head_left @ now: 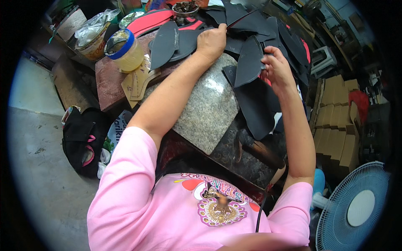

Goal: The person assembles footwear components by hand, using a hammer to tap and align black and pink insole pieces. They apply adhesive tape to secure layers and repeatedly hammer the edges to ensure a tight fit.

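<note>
My left hand [212,42] is closed in a fist at the far edge of the stone slab [205,108]. A thin dark edge with a hint of red runs out from its fingers; what it grips is too small to name. With bent fingers, my right hand [276,69] pinches the right edge of a black sole-shaped piece [250,62], which is tilted up off the pile. Beneath that one lies another black piece [257,111], overhanging the slab's right side. More black cut pieces [247,25] are heaped beyond both hands, and others [164,45] lie left of my left hand.
A blue-rimmed jar [130,58] of yellowish stuff stands at left, beside a cardboard pattern [138,81]. Pink pieces [150,21] and a metal bowl [185,9] lie at the back. A hammer-like tool [259,148] rests near my right forearm. A fan [356,205] stands at lower right.
</note>
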A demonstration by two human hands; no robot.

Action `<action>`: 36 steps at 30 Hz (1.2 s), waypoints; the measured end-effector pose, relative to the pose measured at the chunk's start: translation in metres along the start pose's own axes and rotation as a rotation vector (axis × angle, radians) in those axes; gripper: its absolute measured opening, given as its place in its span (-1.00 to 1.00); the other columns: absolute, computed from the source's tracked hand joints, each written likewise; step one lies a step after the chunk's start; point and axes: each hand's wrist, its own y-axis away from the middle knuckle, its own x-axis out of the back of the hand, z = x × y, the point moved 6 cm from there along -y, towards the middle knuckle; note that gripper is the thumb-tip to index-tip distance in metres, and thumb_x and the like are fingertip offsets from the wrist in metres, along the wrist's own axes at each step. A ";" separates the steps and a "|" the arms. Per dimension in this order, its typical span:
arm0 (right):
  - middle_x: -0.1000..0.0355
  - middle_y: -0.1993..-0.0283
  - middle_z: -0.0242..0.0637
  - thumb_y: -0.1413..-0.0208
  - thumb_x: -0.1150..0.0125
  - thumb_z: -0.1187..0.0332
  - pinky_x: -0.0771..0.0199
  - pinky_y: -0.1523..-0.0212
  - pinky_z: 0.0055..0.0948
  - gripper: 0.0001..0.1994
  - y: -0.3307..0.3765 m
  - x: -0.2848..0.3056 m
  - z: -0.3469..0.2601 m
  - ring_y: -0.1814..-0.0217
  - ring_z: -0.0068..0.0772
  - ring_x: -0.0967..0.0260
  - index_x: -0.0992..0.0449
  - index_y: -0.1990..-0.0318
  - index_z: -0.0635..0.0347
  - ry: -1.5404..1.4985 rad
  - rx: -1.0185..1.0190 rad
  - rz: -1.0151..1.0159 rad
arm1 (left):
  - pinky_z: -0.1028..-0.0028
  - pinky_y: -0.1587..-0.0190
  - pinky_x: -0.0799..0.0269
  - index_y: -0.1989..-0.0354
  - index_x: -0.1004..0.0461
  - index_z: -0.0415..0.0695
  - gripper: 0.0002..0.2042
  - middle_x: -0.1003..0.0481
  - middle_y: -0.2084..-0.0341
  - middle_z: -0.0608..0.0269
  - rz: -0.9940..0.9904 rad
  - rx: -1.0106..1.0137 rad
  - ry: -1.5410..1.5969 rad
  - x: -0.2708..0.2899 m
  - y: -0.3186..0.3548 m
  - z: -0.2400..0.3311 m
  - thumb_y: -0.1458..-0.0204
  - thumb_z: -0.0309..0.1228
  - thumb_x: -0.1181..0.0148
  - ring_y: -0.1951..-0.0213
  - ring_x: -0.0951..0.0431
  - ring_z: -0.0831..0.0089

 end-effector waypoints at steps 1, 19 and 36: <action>-0.26 0.41 -0.51 -0.04 -0.15 0.54 -0.29 0.50 -0.60 -0.62 0.016 0.006 0.000 0.48 -0.72 -0.23 -0.29 -0.03 0.11 -0.026 0.020 -0.010 | 0.06 0.13 -0.53 0.12 -0.46 -0.14 -0.79 -0.60 0.35 -0.06 0.134 -0.124 -0.044 0.010 0.001 0.009 -0.17 -0.29 -0.07 0.18 -0.62 -0.05; -0.46 0.19 -0.33 -0.17 -0.19 0.46 -0.42 0.17 -0.55 -0.76 0.122 0.046 -0.006 0.17 -0.51 -0.44 -0.43 0.01 0.17 0.572 0.170 -0.048 | 0.66 0.45 -0.29 -0.38 -0.16 -0.16 -0.32 -0.47 0.48 0.46 -0.601 0.352 0.884 0.117 0.118 0.026 -0.08 -0.48 -0.32 0.45 -0.41 0.76; -0.58 -0.01 -0.26 -0.31 -0.10 0.52 -0.47 -0.07 -0.47 -0.75 0.168 0.066 -0.015 0.02 -0.51 -0.49 -0.56 -0.10 0.27 0.694 0.730 0.424 | 0.22 0.11 -0.52 -0.16 -0.39 -0.07 -0.47 -0.47 0.17 0.15 -0.236 -0.067 -0.031 0.125 0.162 0.026 0.01 -0.25 -0.35 0.08 -0.50 0.14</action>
